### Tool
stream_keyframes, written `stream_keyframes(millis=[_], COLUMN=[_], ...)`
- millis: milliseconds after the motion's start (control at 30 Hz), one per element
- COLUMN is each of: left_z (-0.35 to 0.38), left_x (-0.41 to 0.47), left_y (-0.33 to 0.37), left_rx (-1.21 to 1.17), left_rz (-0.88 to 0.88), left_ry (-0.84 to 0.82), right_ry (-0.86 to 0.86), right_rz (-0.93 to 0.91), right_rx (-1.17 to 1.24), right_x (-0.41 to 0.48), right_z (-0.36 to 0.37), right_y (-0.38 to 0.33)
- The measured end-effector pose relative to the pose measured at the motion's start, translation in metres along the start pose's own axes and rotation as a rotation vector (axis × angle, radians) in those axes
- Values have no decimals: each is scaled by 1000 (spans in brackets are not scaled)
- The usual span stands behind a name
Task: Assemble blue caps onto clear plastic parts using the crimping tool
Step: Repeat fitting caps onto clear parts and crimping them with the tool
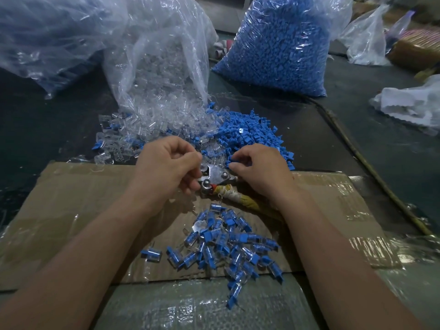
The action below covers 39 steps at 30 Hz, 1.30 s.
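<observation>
The crimping tool [215,175] lies on cardboard [71,198] between the hands. The left hand [166,167] curls its fingers round the tool's metal head. The right hand [259,172] pinches its fingers narrowly, apparently on a blue cap [230,165] beside it.

Dim light; glare on plastic bags [162,44]; edges warped, blurred.

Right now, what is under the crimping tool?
Taped cardboard shows under the crimping tool. Its wrapped handle runs beneath the right hand, so that end is hidden; the left hand covers its left edge.
</observation>
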State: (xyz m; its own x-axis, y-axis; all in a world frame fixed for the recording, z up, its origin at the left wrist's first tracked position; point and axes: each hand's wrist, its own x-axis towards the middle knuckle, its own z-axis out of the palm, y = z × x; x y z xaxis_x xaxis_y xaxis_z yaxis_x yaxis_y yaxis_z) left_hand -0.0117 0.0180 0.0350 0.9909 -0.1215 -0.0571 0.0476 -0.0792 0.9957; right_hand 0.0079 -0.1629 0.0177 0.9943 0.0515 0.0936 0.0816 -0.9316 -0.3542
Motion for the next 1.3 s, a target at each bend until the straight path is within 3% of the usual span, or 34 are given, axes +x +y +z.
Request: stream_keyframes(millis=[267,500,733,933,1100,1300], left_z=[1,2,2,1,2,2], left_x=[1,1,0,-1,-1,-2], left_y=[0,0,0,-2,-3,-2], left_rx=[-66,-86,-88,-12,-25,-35], left_rz=[-5,1,17,69,94,123], left_ry=[-2,-13,-6,-4,19,-16], right_ry=[-17,-145,-19,210,170,207], right_rz=[22,72,-33,-25,-157,-183], right_rx=[44,174,134,532,613,582], right_x=[2,5,-2,-21,-34,-34], right_z=[3,-1,-3,-18,-12,-5], right_y=[1,4,0,-15,-37,-39])
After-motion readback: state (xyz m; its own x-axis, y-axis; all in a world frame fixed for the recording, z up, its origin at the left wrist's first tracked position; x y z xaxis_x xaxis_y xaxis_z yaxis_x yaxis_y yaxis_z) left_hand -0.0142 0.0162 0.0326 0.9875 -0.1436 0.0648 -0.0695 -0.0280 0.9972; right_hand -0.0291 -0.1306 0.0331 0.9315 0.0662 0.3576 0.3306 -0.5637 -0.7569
